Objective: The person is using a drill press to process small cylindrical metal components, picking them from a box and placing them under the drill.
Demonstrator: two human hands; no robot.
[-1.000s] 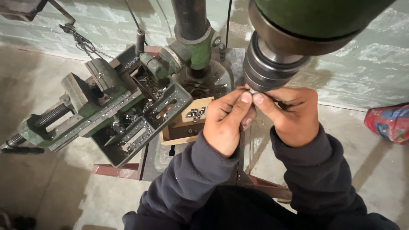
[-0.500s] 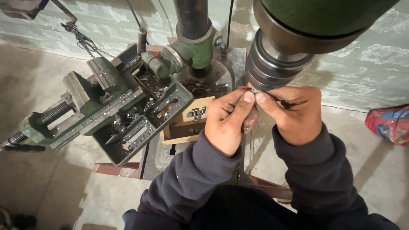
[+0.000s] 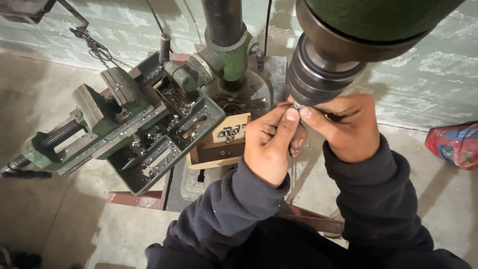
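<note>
My left hand (image 3: 269,144) and right hand (image 3: 346,127) meet thumb to thumb right under the drill chuck (image 3: 318,74), fingers curled tight; whatever they pinch is hidden, can't tell. Chuck is a dark ribbed steel cylinder below the green painted drill head (image 3: 378,20). Left of the hands: small wooden box (image 3: 219,144) with shiny metal bits, then the green cast vise (image 3: 109,124), swarf-strewn. Round steel column (image 3: 224,22) behind, rough concrete floor (image 3: 40,84).
</note>
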